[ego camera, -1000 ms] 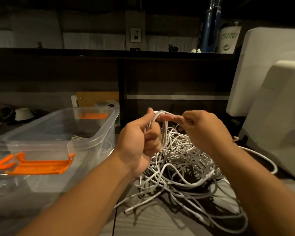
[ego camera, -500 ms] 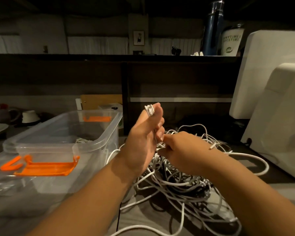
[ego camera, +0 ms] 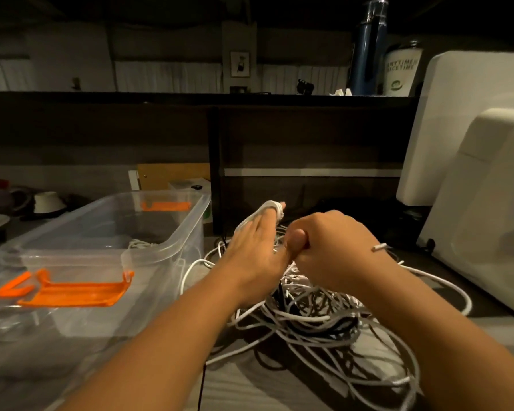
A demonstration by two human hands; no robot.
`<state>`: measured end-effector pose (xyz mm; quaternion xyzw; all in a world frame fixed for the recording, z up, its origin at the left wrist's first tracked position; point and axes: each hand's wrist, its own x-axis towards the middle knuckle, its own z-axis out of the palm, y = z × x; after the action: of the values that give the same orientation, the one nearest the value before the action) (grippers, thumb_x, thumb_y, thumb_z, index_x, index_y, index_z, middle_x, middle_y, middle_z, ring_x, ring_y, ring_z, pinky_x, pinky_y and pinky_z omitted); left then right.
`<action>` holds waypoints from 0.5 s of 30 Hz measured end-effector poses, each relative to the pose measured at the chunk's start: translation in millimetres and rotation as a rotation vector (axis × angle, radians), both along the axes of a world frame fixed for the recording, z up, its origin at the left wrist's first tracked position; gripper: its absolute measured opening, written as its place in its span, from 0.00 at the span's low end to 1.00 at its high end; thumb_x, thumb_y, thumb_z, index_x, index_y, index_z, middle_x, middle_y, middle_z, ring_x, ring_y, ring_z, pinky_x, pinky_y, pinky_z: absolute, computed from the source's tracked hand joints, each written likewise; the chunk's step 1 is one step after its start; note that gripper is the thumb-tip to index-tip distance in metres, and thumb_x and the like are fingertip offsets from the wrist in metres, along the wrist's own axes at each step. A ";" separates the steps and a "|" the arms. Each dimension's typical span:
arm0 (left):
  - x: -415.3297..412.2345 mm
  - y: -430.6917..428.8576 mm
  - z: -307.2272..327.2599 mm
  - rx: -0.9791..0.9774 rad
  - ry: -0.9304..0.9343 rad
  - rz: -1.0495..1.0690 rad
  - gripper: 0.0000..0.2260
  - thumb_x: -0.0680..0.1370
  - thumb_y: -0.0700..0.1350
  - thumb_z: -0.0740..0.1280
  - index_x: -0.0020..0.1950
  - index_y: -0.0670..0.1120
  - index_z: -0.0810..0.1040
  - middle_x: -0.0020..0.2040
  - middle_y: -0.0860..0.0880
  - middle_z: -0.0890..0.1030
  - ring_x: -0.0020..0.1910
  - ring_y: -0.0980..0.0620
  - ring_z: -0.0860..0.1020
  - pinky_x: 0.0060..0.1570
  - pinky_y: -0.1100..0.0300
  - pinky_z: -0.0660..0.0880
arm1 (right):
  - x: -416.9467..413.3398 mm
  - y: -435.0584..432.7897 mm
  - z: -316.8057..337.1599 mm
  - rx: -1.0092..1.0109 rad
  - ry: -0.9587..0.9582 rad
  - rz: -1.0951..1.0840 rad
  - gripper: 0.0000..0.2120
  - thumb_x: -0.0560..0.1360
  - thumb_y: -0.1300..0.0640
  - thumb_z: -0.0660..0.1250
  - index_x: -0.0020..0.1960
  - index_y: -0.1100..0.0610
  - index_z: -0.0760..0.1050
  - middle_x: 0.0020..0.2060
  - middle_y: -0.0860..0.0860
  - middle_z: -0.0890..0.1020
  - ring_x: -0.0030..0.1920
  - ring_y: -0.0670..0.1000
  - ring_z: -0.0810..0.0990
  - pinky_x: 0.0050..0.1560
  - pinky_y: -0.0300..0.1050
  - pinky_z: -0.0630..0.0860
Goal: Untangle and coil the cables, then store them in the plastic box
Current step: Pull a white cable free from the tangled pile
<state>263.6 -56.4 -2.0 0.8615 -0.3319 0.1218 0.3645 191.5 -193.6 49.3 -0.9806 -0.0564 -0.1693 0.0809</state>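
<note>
One box (ego camera: pixel 80 262), one cable tangle (ego camera: pixel 309 317) — left hand (ego camera: pixel 255 247) looped, right hand (ego camera: pixel 339 247) gripping

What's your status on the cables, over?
Left hand flat, white cable looped over its fingers. Right hand fisted beside it, seemingly gripping that cable. Tangle below; plastic box open, path clear.

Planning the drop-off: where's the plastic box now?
Head view, left side: the plastic box stands open, just left of the left hand and cable tangle.
</note>
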 end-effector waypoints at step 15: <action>-12.0 10.3 14.4 0.003 0.057 -0.062 0.14 0.79 0.59 0.60 0.45 0.51 0.78 0.35 0.54 0.77 0.36 0.52 0.75 0.43 0.43 0.74 | 16.3 -24.9 -7.8 0.264 -0.176 0.137 0.05 0.76 0.47 0.72 0.47 0.48 0.81 0.36 0.42 0.82 0.37 0.43 0.80 0.41 0.50 0.82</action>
<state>251.6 -46.1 12.4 0.8546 -0.3481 0.0854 0.3759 207.8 -218.5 41.6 -0.9367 -0.1070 -0.2546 0.2153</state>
